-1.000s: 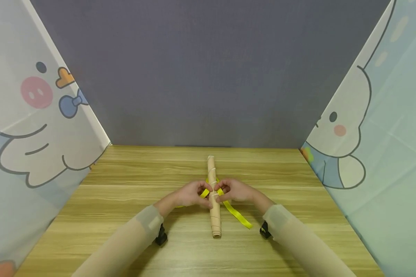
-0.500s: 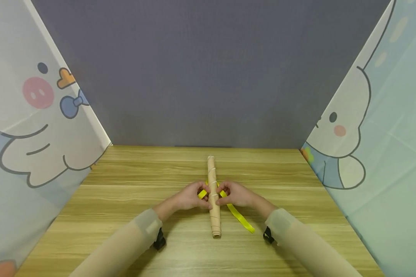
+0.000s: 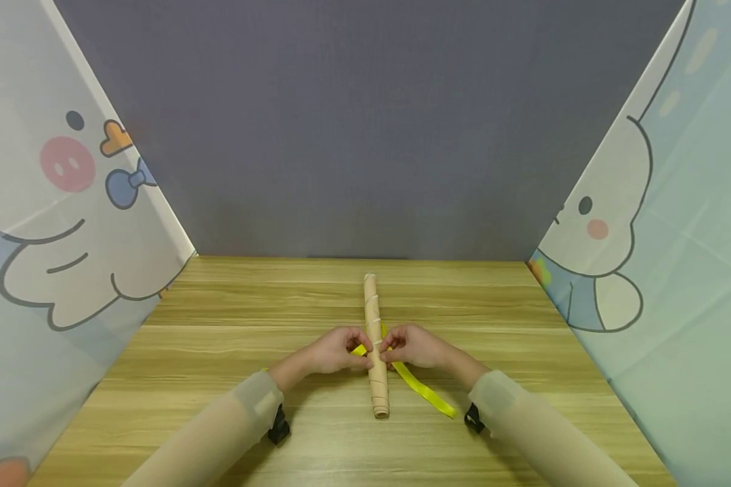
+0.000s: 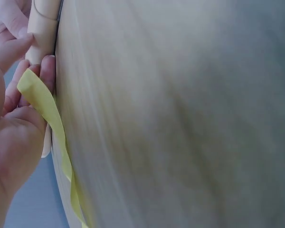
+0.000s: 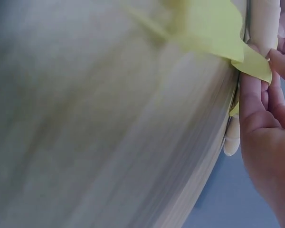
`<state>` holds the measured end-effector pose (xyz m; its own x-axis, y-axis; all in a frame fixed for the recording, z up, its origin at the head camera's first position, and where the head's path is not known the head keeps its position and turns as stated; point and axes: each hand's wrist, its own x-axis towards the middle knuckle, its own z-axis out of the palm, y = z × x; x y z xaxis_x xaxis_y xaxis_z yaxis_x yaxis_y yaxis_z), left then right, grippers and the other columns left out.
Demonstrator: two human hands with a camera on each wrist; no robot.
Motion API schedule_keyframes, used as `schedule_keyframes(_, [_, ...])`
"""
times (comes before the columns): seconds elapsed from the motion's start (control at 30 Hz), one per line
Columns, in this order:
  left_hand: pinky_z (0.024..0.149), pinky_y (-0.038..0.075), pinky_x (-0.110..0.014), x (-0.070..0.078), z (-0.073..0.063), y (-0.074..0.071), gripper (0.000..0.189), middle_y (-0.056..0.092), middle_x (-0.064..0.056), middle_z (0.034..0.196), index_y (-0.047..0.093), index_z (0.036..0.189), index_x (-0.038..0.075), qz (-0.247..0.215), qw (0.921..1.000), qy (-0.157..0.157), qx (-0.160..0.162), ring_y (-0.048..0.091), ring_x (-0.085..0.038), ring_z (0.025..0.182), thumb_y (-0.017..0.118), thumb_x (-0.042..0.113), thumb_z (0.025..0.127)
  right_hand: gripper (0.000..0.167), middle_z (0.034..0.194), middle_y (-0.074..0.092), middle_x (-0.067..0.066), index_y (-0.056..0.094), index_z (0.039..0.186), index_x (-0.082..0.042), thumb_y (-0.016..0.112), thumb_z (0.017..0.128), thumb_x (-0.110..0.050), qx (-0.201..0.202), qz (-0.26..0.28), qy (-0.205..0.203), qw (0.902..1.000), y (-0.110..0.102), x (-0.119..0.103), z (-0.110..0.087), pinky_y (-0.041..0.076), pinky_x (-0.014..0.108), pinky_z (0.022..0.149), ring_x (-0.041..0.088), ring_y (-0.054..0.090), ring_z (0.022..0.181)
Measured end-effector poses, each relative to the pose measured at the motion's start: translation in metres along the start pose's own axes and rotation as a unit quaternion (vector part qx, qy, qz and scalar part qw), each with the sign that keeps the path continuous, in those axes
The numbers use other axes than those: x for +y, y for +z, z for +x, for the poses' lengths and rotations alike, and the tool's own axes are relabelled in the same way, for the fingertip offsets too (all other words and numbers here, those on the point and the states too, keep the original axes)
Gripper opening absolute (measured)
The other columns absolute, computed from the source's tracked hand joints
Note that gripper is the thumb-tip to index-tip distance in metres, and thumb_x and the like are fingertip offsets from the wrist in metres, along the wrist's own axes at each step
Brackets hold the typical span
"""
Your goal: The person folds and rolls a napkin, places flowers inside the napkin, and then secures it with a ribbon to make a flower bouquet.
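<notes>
A tan rolled-up paper (image 3: 378, 387) with slanting seams and thin pale bands lies lengthwise on the wooden table. Yellow ribbon (image 3: 425, 392) appears on both sides of the roll, one tail trailing toward the near right; its crossing is mostly covered. My left hand (image 3: 341, 350) sits against the roll's left side and pinches the ribbon (image 4: 54, 121) there, thumb touching the roll. Opposite it, my right hand (image 3: 419, 346) pinches the ribbon (image 5: 254, 65) between thumb and fingers. The exact contact under the fingertips is hidden.
The wooden table (image 3: 231, 291) ends at a dark grey panel (image 3: 365, 135) behind. Cartoon-printed cloths (image 3: 97, 237) stand along both sides. A black wrist device (image 3: 279, 427) hangs below the left sleeve, with another black device (image 3: 473, 418) at the right one.
Both hands have shifted slightly toward the near edge along the roll. The ribbon has moved with them, its right tail reaching farther right and nearer. The roll has stayed almost still.
</notes>
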<state>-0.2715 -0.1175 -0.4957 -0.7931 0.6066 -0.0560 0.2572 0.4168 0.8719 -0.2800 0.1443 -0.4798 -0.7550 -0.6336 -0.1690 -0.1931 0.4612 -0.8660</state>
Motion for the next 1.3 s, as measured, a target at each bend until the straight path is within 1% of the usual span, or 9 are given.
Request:
schedule_keyframes(0.2, [0.07, 0.05, -0.022, 0.003, -0.003, 0.003, 0.041, 0.068, -0.004, 0.097, 0.067, 0.122, 0.006, -0.047, 0.9987, -0.013, -0.013, 0.057, -0.013, 0.083, 0.092, 0.015, 0.091, 0.03, 0.095, 0.065, 0.001, 0.073, 0.117, -0.009, 0.088, 0.094, -0.023, -0.001, -0.003, 0.021, 0.9998, 0.002, -0.003, -0.005, 0.047, 0.023, 0.066, 0.014, 0.054, 0.08])
schedule_keyframes(0.33, [0.071, 0.05, -0.022, 0.005, -0.005, 0.003, 0.042, 0.068, -0.006, 0.099, 0.066, 0.122, 0.005, -0.052, 0.9985, -0.014, -0.009, 0.058, -0.014, 0.085, 0.092, 0.012, 0.09, 0.037, 0.094, 0.06, 0.002, 0.069, 0.12, -0.007, 0.09, 0.093, -0.022, 0.003, -0.005, 0.013, 0.9999, 0.006, -0.003, -0.008, 0.045, 0.022, 0.067, 0.016, 0.052, 0.083])
schedule_keyframes(0.57, [0.071, 0.046, -0.023, 0.006, -0.007, 0.003, 0.031, 0.067, -0.002, 0.098, 0.07, 0.11, 0.007, -0.009, 1.0, 0.003, 0.001, 0.054, -0.011, 0.081, 0.092, 0.017, 0.091, 0.024, 0.095, 0.066, 0.0, 0.073, 0.11, -0.009, 0.087, 0.096, -0.022, 0.016, -0.038, 0.001, 0.9992, 0.011, -0.002, -0.01, 0.046, 0.022, 0.069, 0.014, 0.053, 0.083])
schedule_keyframes(0.63, [0.071, 0.046, -0.023, 0.006, -0.008, 0.003, 0.026, 0.068, 0.0, 0.098, 0.071, 0.108, 0.007, -0.006, 1.0, 0.006, 0.001, 0.054, -0.01, 0.081, 0.089, 0.018, 0.093, 0.018, 0.094, 0.069, 0.0, 0.075, 0.107, -0.01, 0.085, 0.097, -0.022, 0.012, -0.041, -0.002, 0.9991, 0.01, -0.001, -0.012, 0.047, 0.022, 0.069, 0.012, 0.055, 0.08])
schedule_keyframes(0.7, [0.07, 0.051, -0.024, 0.005, -0.009, 0.0, 0.021, 0.07, -0.003, 0.097, 0.072, 0.109, 0.006, -0.02, 0.9998, 0.006, 0.0, 0.058, -0.011, 0.08, 0.085, 0.018, 0.098, 0.014, 0.092, 0.071, 0.001, 0.076, 0.107, -0.01, 0.082, 0.099, -0.021, 0.006, -0.034, -0.007, 0.9994, 0.007, 0.0, -0.014, 0.049, 0.022, 0.07, 0.011, 0.06, 0.079])
schedule_keyframes(0.87, [0.067, 0.061, -0.031, 0.0, -0.016, -0.011, 0.016, 0.071, -0.012, 0.096, 0.072, 0.114, 0.003, -0.049, 0.9986, -0.011, 0.013, 0.069, -0.018, 0.078, 0.071, 0.018, 0.108, 0.014, 0.095, 0.071, 0.013, 0.073, 0.112, -0.001, 0.072, 0.105, -0.014, 0.013, 0.001, -0.006, 0.9999, -0.006, 0.0, -0.026, 0.058, 0.026, 0.068, 0.015, 0.069, 0.076])
schedule_keyframes(0.97, [0.066, 0.061, -0.032, -0.003, -0.022, -0.021, 0.02, 0.069, -0.015, 0.102, 0.072, 0.119, 0.0, -0.051, 0.9982, -0.022, 0.025, 0.069, -0.019, 0.079, 0.066, 0.017, 0.11, 0.019, 0.098, 0.066, 0.015, 0.069, 0.118, 0.004, 0.067, 0.107, -0.011, 0.025, 0.016, 0.002, 0.9996, -0.017, -0.001, -0.033, 0.059, 0.029, 0.065, 0.017, 0.066, 0.073])
schedule_keyframes(1.13, [0.066, 0.056, -0.032, -0.008, -0.029, -0.04, 0.026, 0.067, -0.02, 0.108, 0.069, 0.129, -0.003, -0.048, 0.9975, -0.038, 0.035, 0.064, -0.022, 0.079, 0.062, 0.015, 0.112, 0.022, 0.099, 0.059, 0.01, 0.067, 0.123, 0.003, 0.064, 0.11, -0.014, 0.044, 0.019, 0.022, 0.9986, -0.038, 0.001, -0.04, 0.05, 0.027, 0.059, 0.016, 0.053, 0.068])
schedule_keyframes(1.3, [0.066, 0.052, -0.031, -0.018, -0.033, -0.061, 0.025, 0.067, -0.021, 0.106, 0.07, 0.128, -0.001, -0.037, 0.9974, -0.044, 0.044, 0.059, -0.022, 0.077, 0.061, 0.016, 0.112, 0.025, 0.099, 0.059, 0.014, 0.066, 0.127, 0.003, 0.061, 0.112, -0.016, 0.057, 0.006, 0.043, 0.9974, -0.061, 0.013, -0.044, 0.043, 0.028, 0.06, 0.016, 0.047, 0.069])
